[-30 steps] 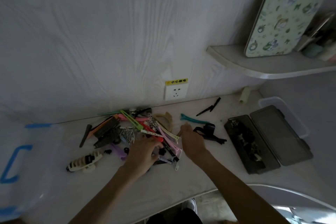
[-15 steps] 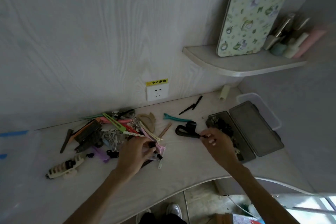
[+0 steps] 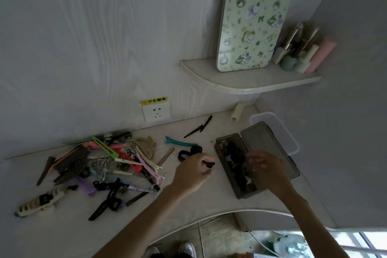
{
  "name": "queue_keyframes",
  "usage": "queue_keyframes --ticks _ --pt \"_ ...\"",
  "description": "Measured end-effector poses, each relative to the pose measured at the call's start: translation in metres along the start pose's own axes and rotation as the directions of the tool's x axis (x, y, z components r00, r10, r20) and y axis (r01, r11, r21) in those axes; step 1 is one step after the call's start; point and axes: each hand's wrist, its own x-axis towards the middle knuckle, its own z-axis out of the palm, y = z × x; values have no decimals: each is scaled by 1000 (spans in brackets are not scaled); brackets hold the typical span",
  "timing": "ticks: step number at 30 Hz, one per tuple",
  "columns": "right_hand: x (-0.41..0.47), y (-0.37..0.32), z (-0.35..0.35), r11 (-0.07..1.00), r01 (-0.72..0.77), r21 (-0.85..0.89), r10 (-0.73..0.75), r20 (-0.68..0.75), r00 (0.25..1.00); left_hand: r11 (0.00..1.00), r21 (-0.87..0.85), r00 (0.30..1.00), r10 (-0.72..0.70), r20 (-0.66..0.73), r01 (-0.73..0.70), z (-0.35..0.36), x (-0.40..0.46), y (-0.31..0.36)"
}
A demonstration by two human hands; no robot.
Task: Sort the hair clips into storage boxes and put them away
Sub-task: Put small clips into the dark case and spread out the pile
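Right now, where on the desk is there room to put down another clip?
Bare desk lies in front of the clip pile, near the front edge. Another bare patch sits between the teal clip and the wall socket. The pile and the dark box are crowded.

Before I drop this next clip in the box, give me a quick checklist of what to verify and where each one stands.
1. Grey storage box lid open: ok.
2. Left hand has a clip: ok, it pinches a small black clip.
3. Right hand clear of the tray: not ok, it hovers over the filled half.
4. Right hand holding something: cannot tell, fingers blurred.
5. Room left in the tray: cannot tell, dark clips cover much of it.
6. Clip pile still to sort: not ok, many remain on the desk.
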Motion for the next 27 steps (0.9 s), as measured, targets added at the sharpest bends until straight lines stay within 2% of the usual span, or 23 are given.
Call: queue_keyframes --ticks 2,6,9,12,13,15,16,19,21,23,25,27 --pt "4 -4 13 998 22 51 -25 66 997 998 40 999 -52 -5 52 -5 -12 -24" --pt "16 -31 63 988 151 -42 -136 244 960 989 34 979 -139 -148 146 -26 -44 -65" --pt "19 -70 116 957 279 -74 -231 382 895 957 129 903 -191 -386 258 -48 -73 -92" --pt "17 -99 167 894 439 -84 -373 400 837 851 297 820 -236 -521 434 -64 -107 -117" --pt "18 -106 184 847 525 -91 -455 390 801 804 337 801 -263 -537 490 -68 -117 -122" --pt "27 -117 214 690 711 -133 -626 383 679 718 405 785 -318 -532 566 -78 -135 -133" --pt "33 -119 225 628 761 -166 -666 392 635 702 395 775 -362 -518 593 -85 -141 -140" --pt "52 -116 240 574 749 -330 -542 533 650 715 239 728 -519 -449 657 -108 -155 -160" --pt "64 -109 238 587 712 -385 -515 501 696 727 189 728 -555 -403 660 -119 -162 -172" --pt "68 -109 231 629 673 -390 -551 387 740 742 154 730 -562 -387 653 -124 -168 -179" --pt "60 -112 228 595 721 -354 -658 301 691 757 122 727 -551 -409 642 -124 -171 -181" --pt "39 -113 225 565 799 -206 -715 360 599 759 85 704 -547 -453 645 -122 -172 -177"
